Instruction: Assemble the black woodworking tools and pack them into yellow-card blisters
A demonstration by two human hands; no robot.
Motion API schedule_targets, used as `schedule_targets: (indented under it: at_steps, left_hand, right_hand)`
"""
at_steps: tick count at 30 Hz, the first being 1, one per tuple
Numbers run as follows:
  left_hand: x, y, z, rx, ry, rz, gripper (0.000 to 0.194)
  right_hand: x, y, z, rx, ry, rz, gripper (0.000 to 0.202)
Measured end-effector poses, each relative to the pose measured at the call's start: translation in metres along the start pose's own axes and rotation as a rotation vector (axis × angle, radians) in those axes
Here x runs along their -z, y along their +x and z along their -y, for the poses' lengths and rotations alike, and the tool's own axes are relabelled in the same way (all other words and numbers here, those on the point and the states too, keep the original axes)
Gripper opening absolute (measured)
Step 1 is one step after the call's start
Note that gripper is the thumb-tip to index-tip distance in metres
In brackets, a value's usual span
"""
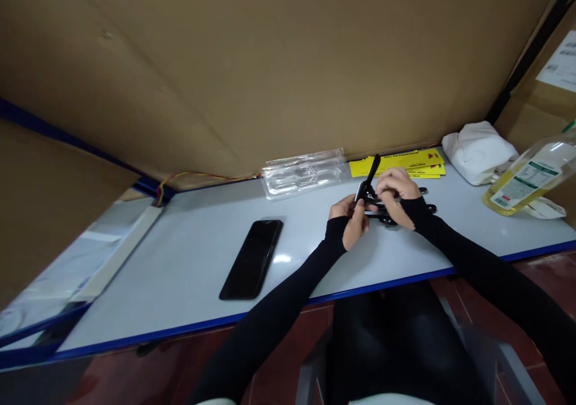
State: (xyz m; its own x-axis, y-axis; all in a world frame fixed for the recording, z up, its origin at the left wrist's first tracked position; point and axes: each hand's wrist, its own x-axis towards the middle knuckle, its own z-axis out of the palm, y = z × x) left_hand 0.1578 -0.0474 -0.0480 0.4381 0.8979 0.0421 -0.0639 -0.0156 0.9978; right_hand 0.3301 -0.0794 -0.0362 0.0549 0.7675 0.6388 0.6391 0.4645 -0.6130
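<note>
My left hand (350,218) is closed around a slim black-handled tool (369,179), its handle pointing up and away from me. A white strip shows along the tool's lower part. Close to the tool's right side, my right hand (398,194) has its fingers curled and pressed together. Whether they pinch a small part is too blurred to tell. Under and beside both hands, several black tools (386,219) of a similar look lie on the table, partly hidden by the hands.
Clear plastic blister trays (306,174) and yellow printed cards (423,160) lie along the cardboard wall. A black phone (252,260) rests left of my hands on the table (180,255). At right are a white cloth bundle (479,150) and a bottle of yellow liquid (524,180).
</note>
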Motion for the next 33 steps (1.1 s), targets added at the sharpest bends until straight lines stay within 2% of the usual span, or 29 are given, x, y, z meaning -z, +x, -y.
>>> schedule_targets:
  at_steps: [5, 9, 12, 15, 17, 19, 23, 28, 33]
  left_hand:
    - [0.0004, -0.0009, -0.0029, 0.01, 0.01, 0.027, 0.056]
    - [-0.0003, -0.0011, -0.0013, 0.007, -0.003, 0.019, 0.055]
    - [-0.0008, -0.0009, 0.0016, 0.013, -0.014, 0.016, 0.055]
    - [-0.0002, -0.0006, 0.0034, 0.008, -0.023, 0.018, 0.054]
    - [0.0005, -0.0006, 0.0035, 0.005, -0.001, 0.026, 0.052]
    - [0.001, -0.0007, 0.0032, -0.001, 0.005, 0.02, 0.052]
    - [0.0008, -0.0007, 0.0036, -0.01, 0.003, 0.014, 0.05]
    - [0.0001, 0.0002, 0.0054, -0.015, -0.019, 0.011, 0.052]
    - [-0.0004, -0.0007, 0.0027, -0.029, 0.006, 0.017, 0.051]
  right_hand:
    - [0.0006, 0.0003, 0.001, 0.034, 0.001, 0.008, 0.014]
    - [-0.0011, -0.0001, 0.0011, -0.031, 0.037, -0.009, 0.01]
    - [-0.0013, -0.0005, -0.0001, 0.001, 0.003, 0.025, 0.01]
    - [-0.0006, -0.0005, -0.0015, -0.036, 0.007, -0.006, 0.014]
    - [-0.0004, -0.0005, -0.002, -0.03, -0.012, 0.028, 0.018]
    - [-0.0008, -0.0006, -0.0024, 0.003, -0.029, 0.053, 0.013]
    - [-0.0023, -0.0011, -0.0016, -0.039, 0.034, -0.009, 0.011]
    - [-0.0013, -0.0004, 0.0044, -0.04, 0.02, -0.013, 0.01]
    - [-0.0038, -0.002, 0.0054, -0.029, 0.013, 0.064, 0.01]
